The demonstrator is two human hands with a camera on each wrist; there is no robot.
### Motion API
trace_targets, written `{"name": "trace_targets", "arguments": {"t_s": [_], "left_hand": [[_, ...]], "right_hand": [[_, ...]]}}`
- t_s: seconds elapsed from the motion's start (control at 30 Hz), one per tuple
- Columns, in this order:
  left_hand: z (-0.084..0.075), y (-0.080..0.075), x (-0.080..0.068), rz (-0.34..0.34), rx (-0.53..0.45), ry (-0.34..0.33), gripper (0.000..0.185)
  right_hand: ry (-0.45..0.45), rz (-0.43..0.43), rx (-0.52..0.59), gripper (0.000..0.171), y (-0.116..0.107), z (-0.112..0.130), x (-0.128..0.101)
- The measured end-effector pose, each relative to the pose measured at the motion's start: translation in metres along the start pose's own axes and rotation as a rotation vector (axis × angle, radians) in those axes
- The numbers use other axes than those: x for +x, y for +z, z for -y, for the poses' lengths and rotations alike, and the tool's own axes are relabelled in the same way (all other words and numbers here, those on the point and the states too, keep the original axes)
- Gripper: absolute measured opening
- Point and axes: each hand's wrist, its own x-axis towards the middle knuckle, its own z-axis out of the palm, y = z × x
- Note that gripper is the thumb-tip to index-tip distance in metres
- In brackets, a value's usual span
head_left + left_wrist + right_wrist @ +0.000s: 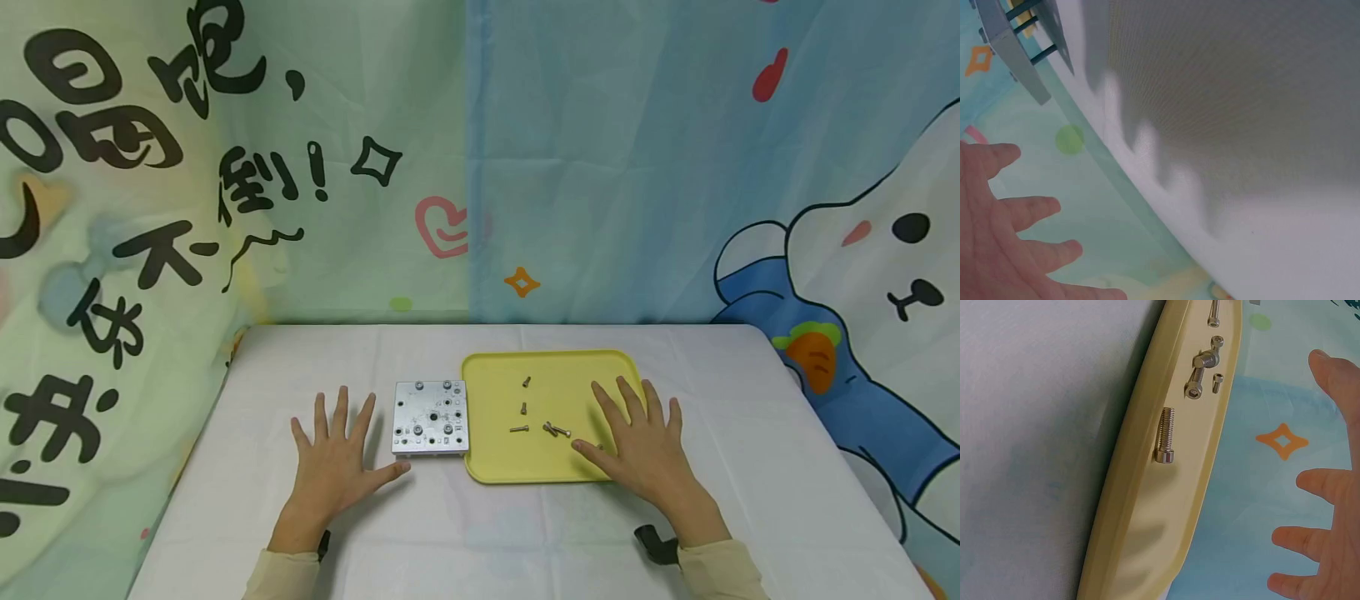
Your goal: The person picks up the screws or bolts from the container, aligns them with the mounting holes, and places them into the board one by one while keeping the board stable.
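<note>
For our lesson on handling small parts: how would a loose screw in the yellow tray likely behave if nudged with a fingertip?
The screws look round-shanked, so one would probably roll or pivot about its head. They seem smooth metal, likely slippery to pinch. The yellow tray has a raised rim that should stop it.

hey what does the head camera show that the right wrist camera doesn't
Only the head view shows the left hand lying flat on the white table, the metal plate beside its thumb, and the whole layout with the printed curtains behind.

Only the right wrist view shows the screws close up: one threaded socket-head screw lying nearest the camera, with others farther along.

Both show the yellow tray, loose screws lying in it, and the right hand with straight, spread fingers, holding nothing.
</note>
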Motion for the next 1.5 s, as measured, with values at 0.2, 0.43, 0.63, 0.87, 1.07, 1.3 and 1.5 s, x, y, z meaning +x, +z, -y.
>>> {"name": "trace_targets", "arguments": {"t_s": [0.2,0.43,0.63,0.87,1.07,1.3,1.5], "left_hand": [[-0.001,0.0,-0.001,0.002,-0.01,0.002,0.111],[-0.002,0.0,0.002,0.0,-0.064,0.01,0.11],[-0.003,0.004,0.009,-0.014,-0.114,0.038,0.107],[-0.006,0.011,0.02,0.043,-0.169,0.072,0.108],[-0.009,0.017,0.027,0.127,-0.225,0.064,0.107],[-0.013,0.018,0.029,0.151,-0.209,0.064,0.11],[-0.015,0.018,0.031,0.172,-0.191,0.04,0.111]], "right_hand": [[0.0,0.002,-0.009,0.084,0.0,0.0,0.0],[-0.004,-0.019,0.0,0.067,0.003,-0.001,0.0],[-0.013,-0.048,0.058,0.057,0.008,0.001,0.003],[-0.018,-0.033,0.083,0.046,0.016,0.007,0.01],[-0.01,0.003,0.108,0.036,0.02,0.011,0.014],[0.005,0.039,0.156,0.024,0.03,0.013,0.017],[-0.004,0.054,0.152,0.017,0.033,0.015,0.017]]}}
